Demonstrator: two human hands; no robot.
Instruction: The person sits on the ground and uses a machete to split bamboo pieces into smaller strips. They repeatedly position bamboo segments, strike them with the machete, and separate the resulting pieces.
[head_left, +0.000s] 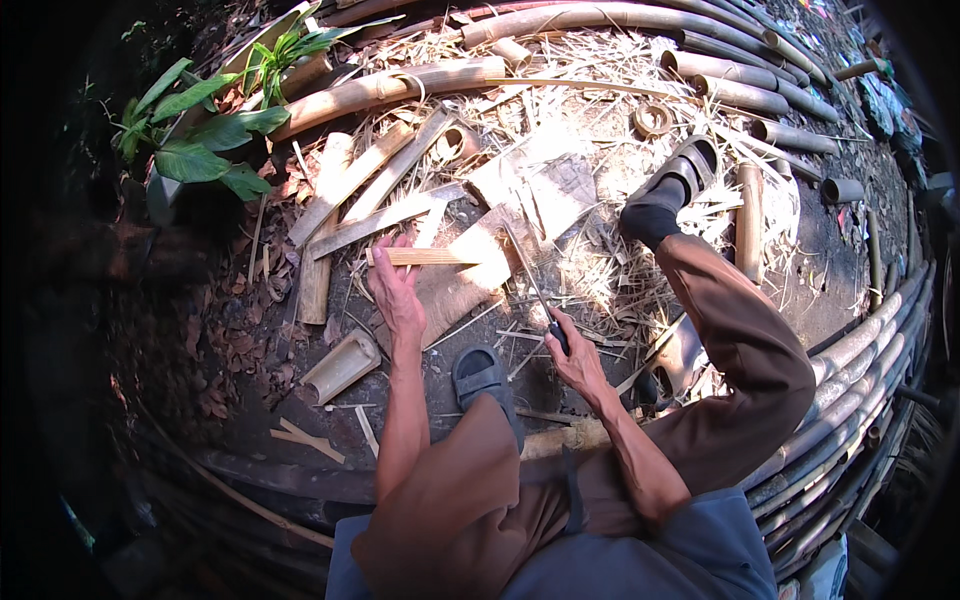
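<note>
My left hand (397, 292) grips one end of a flat, pale bamboo strip (432, 257), which points to the right above a wooden board (440, 305). In my right hand (578, 355) is the dark handle of a long, thin-bladed knife (541, 296). Its blade slants up and left, and the tip lies close to the right end of the strip. Whether blade and strip touch I cannot tell, because bright sunlight washes out that spot. A sunlit wooden block (565, 195) lies just beyond the knife.
Split bamboo slats (350, 185) lie beyond my left hand. A half-cut bamboo piece (343, 368) rests near my left sandal (480, 375). My right sandal (690, 165) is among shavings (610, 280). Bamboo poles (845, 365) line the right side, and a leafy plant (195, 130) stands far left.
</note>
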